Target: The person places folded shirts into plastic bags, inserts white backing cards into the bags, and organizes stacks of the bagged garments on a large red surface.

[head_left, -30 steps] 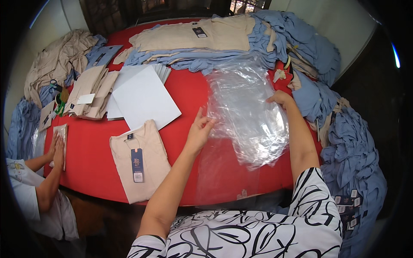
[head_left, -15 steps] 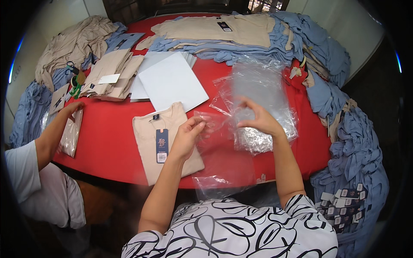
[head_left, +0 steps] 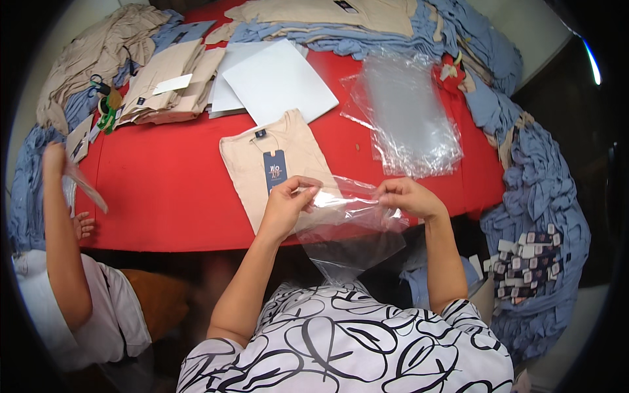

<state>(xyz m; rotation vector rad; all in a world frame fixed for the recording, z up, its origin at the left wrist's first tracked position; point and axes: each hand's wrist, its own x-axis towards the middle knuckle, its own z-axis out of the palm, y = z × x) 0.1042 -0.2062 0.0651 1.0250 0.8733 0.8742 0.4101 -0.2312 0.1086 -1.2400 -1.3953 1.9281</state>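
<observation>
My left hand (head_left: 289,202) and my right hand (head_left: 407,196) each pinch an upper edge of a clear plastic bag (head_left: 350,239), which hangs between them over the near edge of the red table (head_left: 164,190). Just beyond my left hand lies a folded beige shirt (head_left: 275,167) with a dark blue tag, flat on the table. A stack of clear plastic bags (head_left: 409,121) lies farther back on the right.
White card sheets (head_left: 278,82) lie behind the shirt. Folded beige shirts (head_left: 167,82) are piled at the back left, and blue and beige garments (head_left: 537,196) ring the table. A co-worker's raised arm (head_left: 62,216) holds a plastic sleeve at the left.
My hands came back from the bag stack to the near edge with one clear bag held between them. The co-worker's arm at the left has lifted.
</observation>
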